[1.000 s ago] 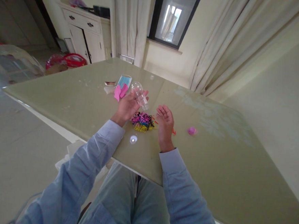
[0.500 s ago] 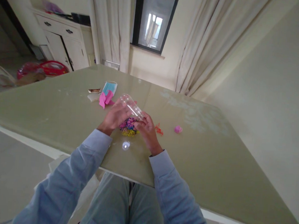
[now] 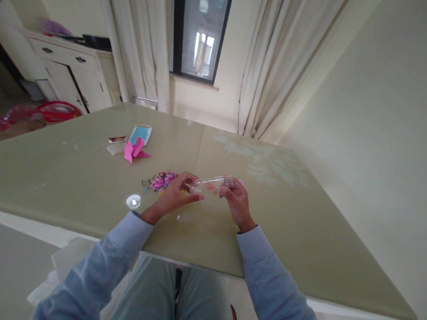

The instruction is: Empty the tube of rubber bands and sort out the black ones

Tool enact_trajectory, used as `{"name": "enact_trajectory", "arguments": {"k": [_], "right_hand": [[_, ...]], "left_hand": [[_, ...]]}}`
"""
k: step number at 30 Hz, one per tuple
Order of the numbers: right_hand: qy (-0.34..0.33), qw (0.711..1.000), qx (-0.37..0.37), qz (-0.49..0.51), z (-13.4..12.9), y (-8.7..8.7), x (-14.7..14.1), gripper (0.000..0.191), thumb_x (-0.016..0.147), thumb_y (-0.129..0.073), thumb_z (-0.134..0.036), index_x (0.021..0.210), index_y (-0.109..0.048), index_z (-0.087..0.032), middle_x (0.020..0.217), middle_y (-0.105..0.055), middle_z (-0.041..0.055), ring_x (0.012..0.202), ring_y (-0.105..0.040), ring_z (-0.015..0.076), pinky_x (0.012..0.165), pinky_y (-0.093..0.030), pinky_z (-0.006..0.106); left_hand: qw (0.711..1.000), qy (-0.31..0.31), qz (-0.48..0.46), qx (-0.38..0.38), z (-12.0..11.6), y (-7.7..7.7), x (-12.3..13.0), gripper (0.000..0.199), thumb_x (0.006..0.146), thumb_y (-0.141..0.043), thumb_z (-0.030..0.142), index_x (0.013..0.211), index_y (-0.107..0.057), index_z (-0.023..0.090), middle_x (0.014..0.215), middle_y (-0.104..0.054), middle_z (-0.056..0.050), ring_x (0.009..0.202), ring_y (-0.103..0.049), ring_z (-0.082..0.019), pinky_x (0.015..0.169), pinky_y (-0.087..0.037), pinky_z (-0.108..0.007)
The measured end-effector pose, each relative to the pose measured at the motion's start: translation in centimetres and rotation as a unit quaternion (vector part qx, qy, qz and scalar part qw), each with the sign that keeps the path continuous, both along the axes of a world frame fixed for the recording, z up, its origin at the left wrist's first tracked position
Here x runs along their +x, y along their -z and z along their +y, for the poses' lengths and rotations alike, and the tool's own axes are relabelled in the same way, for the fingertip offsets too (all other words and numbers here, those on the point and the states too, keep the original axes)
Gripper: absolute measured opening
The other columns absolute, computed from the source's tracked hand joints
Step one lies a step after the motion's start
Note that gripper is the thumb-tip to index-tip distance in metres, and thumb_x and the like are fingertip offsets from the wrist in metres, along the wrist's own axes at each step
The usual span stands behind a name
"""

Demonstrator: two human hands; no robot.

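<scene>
A clear plastic bottle [image 3: 210, 183] lies nearly level between my two hands above the table, its threaded neck to the right. My left hand [image 3: 174, 196] has fingers and thumb around the bottle's left end. At the neck end, my right hand [image 3: 238, 203] grips with thumb and fingers. A tangled pile of small pink, purple and dark loops [image 3: 163, 181] rests just beyond my left hand, partly covered by it. Something orange shows through the bottle. A bit of a pink object [image 3: 240, 181] peeks out behind my right hand.
On the olive tabletop [image 3: 285, 233], a small white round lid or cup [image 3: 133, 201] sits left of my left wrist. Farther back lie crumpled pink paper [image 3: 135, 149], a blue face mask [image 3: 141, 134] and a small brown packet [image 3: 117, 139]. A white cabinet [image 3: 71, 72] stands back left.
The bottle has turned from slanting to almost level and moved right and nearer with both hands. The camera view has shifted. The white lid or cup now shows left of my left wrist.
</scene>
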State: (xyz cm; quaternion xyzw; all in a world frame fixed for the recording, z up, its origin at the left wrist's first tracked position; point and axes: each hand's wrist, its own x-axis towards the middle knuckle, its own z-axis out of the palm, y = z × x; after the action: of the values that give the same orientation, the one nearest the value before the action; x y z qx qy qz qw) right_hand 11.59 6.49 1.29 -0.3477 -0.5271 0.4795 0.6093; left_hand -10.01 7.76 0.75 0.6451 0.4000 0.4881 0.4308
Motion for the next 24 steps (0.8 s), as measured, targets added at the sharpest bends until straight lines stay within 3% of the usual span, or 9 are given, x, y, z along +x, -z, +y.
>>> {"name": "enact_trajectory", "arguments": {"k": [5,10,12,14,18,21,24], "right_hand": [[-0.025,0.999,-0.020,0.001,-0.7,0.6,3.1,0.043,0.068,-0.086,-0.047,0.104,-0.075,-0.026,0.097,-0.075,0.0022,0.086,-0.067,0.0183,0.082,-0.055,0.034],[-0.038,0.997,-0.045,-0.057,-1.0,0.7,6.2,0.043,0.068,-0.086,-0.044,0.104,-0.076,-0.024,0.105,-0.077,0.0051,0.097,-0.070,0.0242,0.092,-0.054,0.042],[0.012,0.996,-0.034,-0.087,-0.7,0.8,8.2,0.041,0.070,-0.084,-0.047,0.102,-0.076,-0.023,0.105,-0.077,0.0064,0.098,-0.070,0.0253,0.092,-0.054,0.043],[0.104,0.986,-0.017,-0.127,-0.1,1.2,10.8,0.041,0.071,-0.081,-0.050,0.100,-0.075,-0.022,0.104,-0.077,0.0074,0.096,-0.070,0.0255,0.091,-0.054,0.044],[0.292,0.923,0.007,-0.250,0.8,2.1,17.2,0.049,0.066,-0.080,-0.054,0.100,-0.073,-0.020,0.102,-0.075,0.0100,0.094,-0.068,0.0266,0.093,-0.051,0.047],[0.349,0.890,-0.032,-0.291,1.0,2.8,21.6,0.054,0.066,-0.075,-0.059,0.100,-0.072,-0.017,0.102,-0.075,0.0132,0.093,-0.068,0.0283,0.090,-0.052,0.048],[0.364,0.878,-0.066,-0.302,0.8,3.3,24.3,0.059,0.065,-0.073,-0.062,0.101,-0.071,-0.016,0.102,-0.075,0.0154,0.091,-0.068,0.0292,0.087,-0.052,0.047]], "left_hand": [[0.995,0.008,0.081,0.066,-1.2,0.1,4.7,0.045,0.069,-0.082,0.050,0.094,-0.065,0.018,0.092,-0.068,-0.005,0.080,-0.064,-0.017,0.063,-0.050,-0.026],[0.990,0.044,0.120,0.054,-0.9,1.3,9.1,0.048,0.075,-0.074,0.057,0.101,-0.067,0.018,0.094,-0.069,-0.006,0.077,-0.063,-0.017,0.064,-0.050,-0.028],[0.991,0.062,0.113,0.034,-0.6,2.0,10.1,0.058,0.074,-0.075,0.057,0.115,-0.063,0.019,0.105,-0.069,-0.008,0.080,-0.064,-0.017,0.064,-0.052,-0.028],[0.991,0.079,0.106,0.019,-0.3,2.5,10.5,0.065,0.074,-0.075,0.056,0.124,-0.058,0.018,0.110,-0.068,-0.009,0.080,-0.065,-0.017,0.063,-0.052,-0.028],[0.983,0.116,0.138,0.028,0.3,3.1,9.9,0.053,0.081,-0.067,0.050,0.119,-0.059,0.016,0.102,-0.069,-0.009,0.074,-0.063,-0.015,0.064,-0.052,-0.029],[0.975,0.135,0.172,0.038,1.1,3.3,9.1,0.040,0.083,-0.062,0.043,0.111,-0.063,0.015,0.092,-0.070,-0.007,0.071,-0.062,-0.015,0.066,-0.053,-0.029],[0.972,0.143,0.182,0.042,1.7,3.5,8.7,0.034,0.084,-0.058,0.038,0.108,-0.064,0.015,0.089,-0.071,-0.007,0.072,-0.064,-0.016,0.068,-0.053,-0.030]]}}
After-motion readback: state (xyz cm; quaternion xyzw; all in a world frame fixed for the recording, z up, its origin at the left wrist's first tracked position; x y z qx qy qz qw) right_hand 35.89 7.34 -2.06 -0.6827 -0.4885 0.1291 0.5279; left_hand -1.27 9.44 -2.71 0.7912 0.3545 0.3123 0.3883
